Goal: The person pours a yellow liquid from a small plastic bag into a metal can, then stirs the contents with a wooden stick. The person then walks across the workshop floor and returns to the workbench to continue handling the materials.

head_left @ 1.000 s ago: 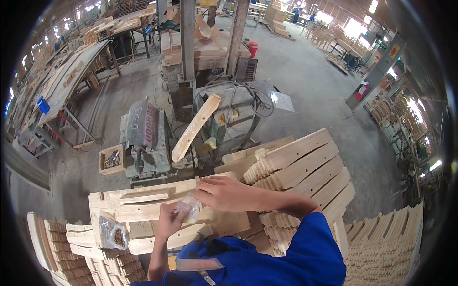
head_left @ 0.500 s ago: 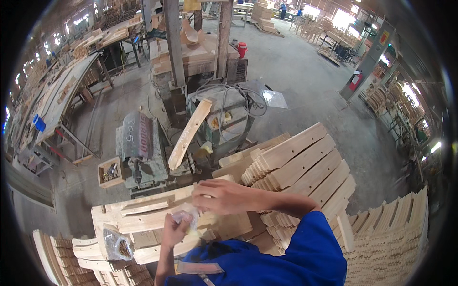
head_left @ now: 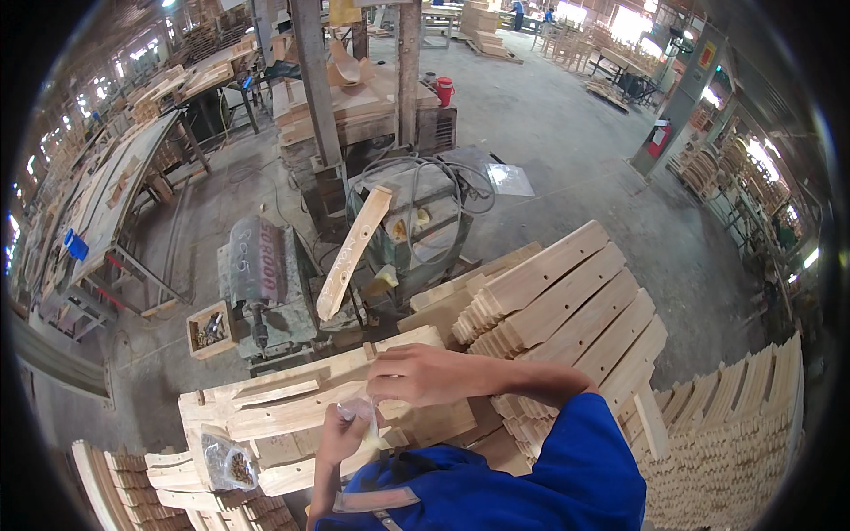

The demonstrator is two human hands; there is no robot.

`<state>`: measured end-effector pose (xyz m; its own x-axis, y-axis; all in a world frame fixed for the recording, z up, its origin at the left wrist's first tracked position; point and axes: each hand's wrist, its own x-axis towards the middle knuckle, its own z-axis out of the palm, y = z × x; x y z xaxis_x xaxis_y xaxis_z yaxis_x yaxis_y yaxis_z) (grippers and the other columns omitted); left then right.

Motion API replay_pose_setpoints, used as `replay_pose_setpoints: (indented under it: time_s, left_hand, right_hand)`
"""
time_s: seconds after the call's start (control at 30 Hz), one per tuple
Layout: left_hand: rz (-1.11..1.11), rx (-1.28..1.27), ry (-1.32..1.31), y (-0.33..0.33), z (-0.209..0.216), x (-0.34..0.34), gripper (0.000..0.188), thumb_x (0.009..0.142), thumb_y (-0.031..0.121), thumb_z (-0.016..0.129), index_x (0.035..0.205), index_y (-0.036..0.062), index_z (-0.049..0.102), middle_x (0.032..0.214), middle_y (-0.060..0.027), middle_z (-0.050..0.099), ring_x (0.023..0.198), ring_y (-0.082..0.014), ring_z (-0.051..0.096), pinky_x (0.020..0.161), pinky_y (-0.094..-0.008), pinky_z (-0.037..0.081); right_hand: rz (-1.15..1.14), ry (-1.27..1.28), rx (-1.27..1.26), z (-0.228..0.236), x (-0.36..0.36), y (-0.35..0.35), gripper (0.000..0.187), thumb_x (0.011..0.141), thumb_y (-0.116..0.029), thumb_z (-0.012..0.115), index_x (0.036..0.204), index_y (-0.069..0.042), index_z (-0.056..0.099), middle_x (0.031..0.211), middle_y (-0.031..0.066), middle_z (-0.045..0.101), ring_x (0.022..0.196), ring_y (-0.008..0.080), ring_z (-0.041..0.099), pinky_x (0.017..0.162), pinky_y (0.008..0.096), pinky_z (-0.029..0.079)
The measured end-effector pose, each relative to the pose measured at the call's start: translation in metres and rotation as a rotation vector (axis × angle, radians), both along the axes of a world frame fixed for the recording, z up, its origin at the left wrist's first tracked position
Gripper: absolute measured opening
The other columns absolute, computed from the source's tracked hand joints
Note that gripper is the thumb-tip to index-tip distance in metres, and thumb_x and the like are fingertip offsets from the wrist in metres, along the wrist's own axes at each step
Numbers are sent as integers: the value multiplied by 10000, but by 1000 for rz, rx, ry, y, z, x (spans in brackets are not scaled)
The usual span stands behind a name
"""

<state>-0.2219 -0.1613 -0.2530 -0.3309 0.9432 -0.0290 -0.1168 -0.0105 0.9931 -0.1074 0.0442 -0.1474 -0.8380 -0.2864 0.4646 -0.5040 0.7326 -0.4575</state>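
My left hand [head_left: 342, 436] is closed round a small clear plastic bag [head_left: 359, 411], with something pale yellow showing at its lower end. My right hand [head_left: 414, 375] comes in from the right, fingers bent down and pinched at the bag's upper edge. Both hands are above pale wooden slats [head_left: 301, 414] laid side by side. Left of them, a second clear bag [head_left: 232, 462] with small brownish pieces inside lies on the wood. What exactly the held bag contains is hidden by my fingers.
Stacked curved wooden pieces [head_left: 575, 305] rise at the right, with more stacks [head_left: 735, 434] beyond. Ahead stand a dusty motor [head_left: 257, 261] and a wooden box [head_left: 211, 330] of metal parts. A marked wooden piece [head_left: 354, 252] leans near a coiled cable [head_left: 460, 190].
My right hand has lowered slightly and turned its fingers down to the bag. The left hand still grips the bag. The whole view has shifted a little.
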Motion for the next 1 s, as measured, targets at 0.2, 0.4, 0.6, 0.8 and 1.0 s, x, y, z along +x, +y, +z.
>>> replay_pose_setpoints:
  time_s: [0.2,0.4,0.6,0.8,1.0]
  left_hand:
    - [65,-34,22,5,10,3,285,981,212,534,826,4,651,719,-17,630,655,-74,539,580,-239,427]
    - [98,-89,71,4,14,7,279,988,204,520,849,2,652,721,1,600,644,-60,505,565,-235,402]
    - [190,-70,102,0,3,18,224,974,174,545,872,-3,636,708,12,581,654,-61,498,565,-245,404]
    - [182,43,48,4,1,18,167,962,135,558,918,1,647,727,5,594,654,-59,504,558,-234,404]
    - [148,-9,7,-4,-1,22,205,965,147,551,914,-29,644,757,-41,638,660,-91,572,564,-223,432]
  right_hand:
    - [-98,121,-9,2,-6,-5,132,811,-84,641,897,-10,573,928,93,549,841,255,574,735,353,490]
    - [-87,6,-147,-4,-4,-9,124,788,-57,636,833,-5,533,903,97,526,813,264,558,722,356,480]
    - [-10,-156,-366,-10,-1,-10,147,777,-39,631,829,-9,496,904,100,507,801,264,555,680,347,449]
    - [-69,-191,-380,-3,2,-10,246,790,-110,700,863,-22,482,886,91,503,819,275,551,692,372,444]
    - [51,-75,-169,-3,6,-2,312,715,-170,754,867,-42,514,897,79,525,846,291,549,718,397,450]
